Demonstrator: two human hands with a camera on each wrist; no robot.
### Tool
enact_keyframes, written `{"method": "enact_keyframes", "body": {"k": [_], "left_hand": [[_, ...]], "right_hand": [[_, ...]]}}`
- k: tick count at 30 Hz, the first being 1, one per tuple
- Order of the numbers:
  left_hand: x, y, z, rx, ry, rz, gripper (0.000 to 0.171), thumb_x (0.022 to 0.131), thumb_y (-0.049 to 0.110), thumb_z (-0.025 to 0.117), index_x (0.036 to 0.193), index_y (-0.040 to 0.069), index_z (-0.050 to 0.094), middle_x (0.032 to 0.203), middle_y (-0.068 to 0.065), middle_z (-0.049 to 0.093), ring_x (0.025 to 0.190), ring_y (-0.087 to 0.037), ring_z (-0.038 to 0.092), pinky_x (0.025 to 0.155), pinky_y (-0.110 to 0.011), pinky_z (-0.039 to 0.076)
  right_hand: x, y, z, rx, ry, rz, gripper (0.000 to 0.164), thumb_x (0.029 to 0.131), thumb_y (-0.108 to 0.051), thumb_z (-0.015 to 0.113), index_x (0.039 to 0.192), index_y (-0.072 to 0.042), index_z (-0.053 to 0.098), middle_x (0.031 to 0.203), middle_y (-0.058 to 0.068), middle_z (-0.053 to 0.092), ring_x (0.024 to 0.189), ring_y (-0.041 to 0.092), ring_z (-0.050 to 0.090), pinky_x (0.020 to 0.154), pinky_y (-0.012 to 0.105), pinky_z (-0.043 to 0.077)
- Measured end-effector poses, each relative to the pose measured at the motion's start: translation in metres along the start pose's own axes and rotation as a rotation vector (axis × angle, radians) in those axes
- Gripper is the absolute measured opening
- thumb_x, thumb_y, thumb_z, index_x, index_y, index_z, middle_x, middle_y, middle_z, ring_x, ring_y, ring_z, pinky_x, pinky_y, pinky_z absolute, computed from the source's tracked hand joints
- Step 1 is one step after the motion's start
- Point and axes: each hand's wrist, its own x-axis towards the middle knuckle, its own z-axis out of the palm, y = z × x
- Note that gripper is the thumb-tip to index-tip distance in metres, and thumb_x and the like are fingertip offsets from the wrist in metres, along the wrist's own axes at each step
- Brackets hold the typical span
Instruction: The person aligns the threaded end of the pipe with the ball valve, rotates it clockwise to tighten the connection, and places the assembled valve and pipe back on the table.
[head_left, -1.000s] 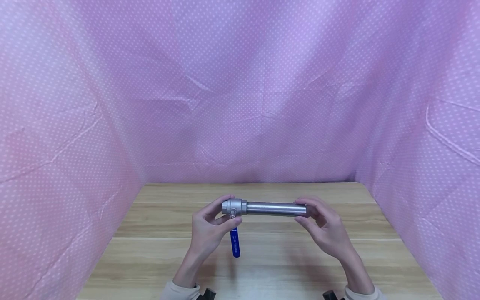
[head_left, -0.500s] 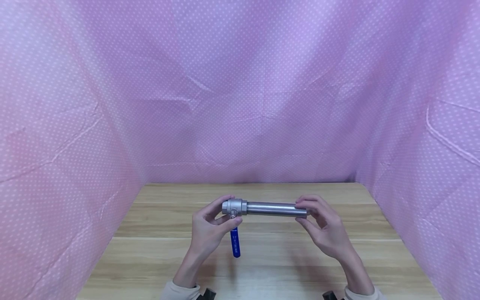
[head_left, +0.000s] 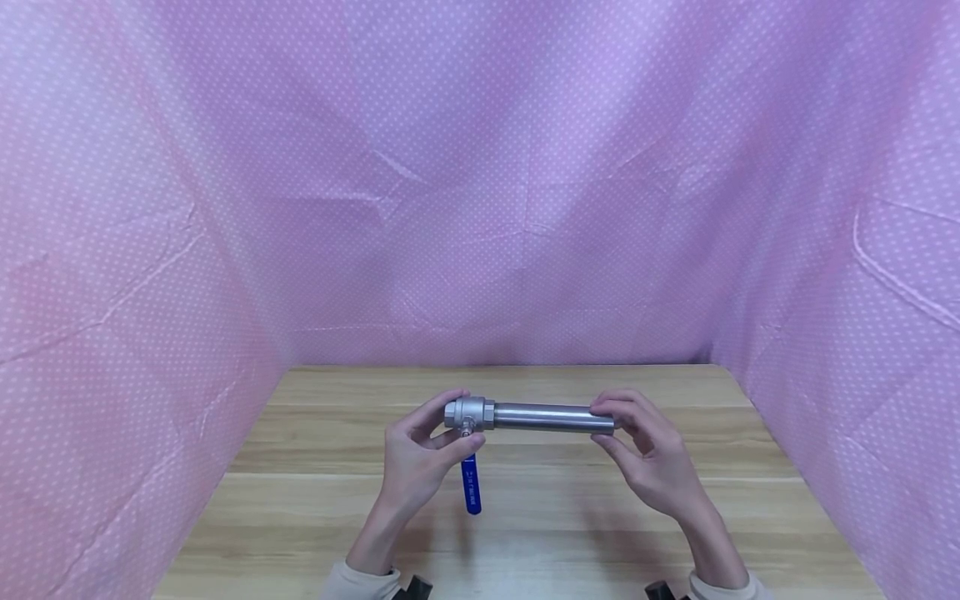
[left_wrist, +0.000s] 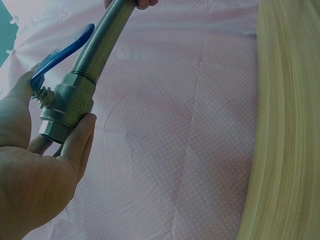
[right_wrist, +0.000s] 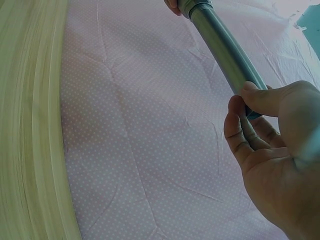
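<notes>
A metal ball valve [head_left: 470,413] is held up over the table, its blue lever handle [head_left: 471,485] pointing toward the person. My left hand [head_left: 416,458] grips the valve body between thumb and fingers. From the valve's right side runs a straight steel pipe [head_left: 551,417], nearly level. In the left wrist view, some thread on the pipe [left_wrist: 102,52] shows right at the valve's hex end. My right hand [head_left: 652,454] pinches the pipe's far end between thumb and fingertips, as the right wrist view also shows on the pipe [right_wrist: 225,47].
Beneath the hands lies a wood-grain table [head_left: 525,533]. Pink dotted cloth [head_left: 517,208] hangs behind it and along both sides. Dark camera mounts [head_left: 416,588] show near the wrists at the bottom edge.
The fingers of my right hand have shifted slightly on the pipe's end, which shows more beyond the fingertips. My left hand and the valve stay nearly still.
</notes>
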Motion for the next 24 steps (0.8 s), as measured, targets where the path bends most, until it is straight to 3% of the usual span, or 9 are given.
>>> {"method": "enact_keyframes", "body": {"k": [5, 10, 15, 18, 24], "left_hand": [[-0.0002, 0.0007, 0.0002, 0.000, -0.004, 0.002, 0.060, 0.088, -0.005, 0.091, 0.144, 0.005, 0.073, 0.145, -0.023, 0.072, 0.130, -0.015, 0.077, 0.107, -0.038, 0.070], [-0.0002, 0.0011, 0.0008, 0.001, 0.002, -0.002, 0.060, 0.087, -0.005, 0.091, 0.144, 0.005, 0.074, 0.145, -0.022, 0.072, 0.130, -0.015, 0.076, 0.108, -0.038, 0.070], [-0.0002, 0.0009, 0.0011, 0.004, 0.006, -0.009, 0.060, 0.087, -0.005, 0.092, 0.143, 0.007, 0.075, 0.145, -0.021, 0.073, 0.130, -0.016, 0.076, 0.108, -0.038, 0.070], [-0.0001, 0.0008, 0.0011, 0.007, 0.008, -0.011, 0.060, 0.087, -0.005, 0.092, 0.143, 0.007, 0.075, 0.145, -0.021, 0.073, 0.129, -0.016, 0.077, 0.108, -0.038, 0.070], [-0.0006, 0.0009, 0.0009, 0.012, 0.012, -0.014, 0.060, 0.087, -0.004, 0.092, 0.143, 0.007, 0.074, 0.145, -0.020, 0.073, 0.130, -0.015, 0.077, 0.108, -0.037, 0.070]], "right_hand": [[0.0006, -0.0006, 0.0004, -0.002, 0.001, -0.002, 0.057, 0.079, 0.039, 0.071, 0.132, 0.018, 0.066, 0.127, 0.018, 0.070, 0.114, 0.010, 0.071, 0.097, 0.015, 0.067], [-0.0017, -0.0017, -0.0011, -0.049, -0.006, 0.039, 0.053, 0.085, 0.034, 0.070, 0.134, 0.015, 0.067, 0.126, 0.010, 0.073, 0.110, 0.006, 0.072, 0.095, 0.014, 0.067], [-0.0055, -0.0049, -0.0033, -0.120, -0.021, 0.146, 0.046, 0.093, 0.028, 0.070, 0.136, 0.011, 0.068, 0.128, -0.006, 0.072, 0.103, 0.003, 0.072, 0.084, 0.013, 0.067], [-0.0054, -0.0068, -0.0035, -0.136, -0.019, 0.178, 0.048, 0.092, 0.029, 0.069, 0.136, 0.011, 0.069, 0.128, -0.009, 0.072, 0.098, 0.004, 0.072, 0.077, 0.015, 0.067], [-0.0014, -0.0045, -0.0008, -0.020, -0.002, 0.086, 0.060, 0.084, 0.035, 0.071, 0.140, 0.017, 0.063, 0.131, 0.012, 0.071, 0.108, 0.005, 0.075, 0.088, 0.014, 0.068]]}}
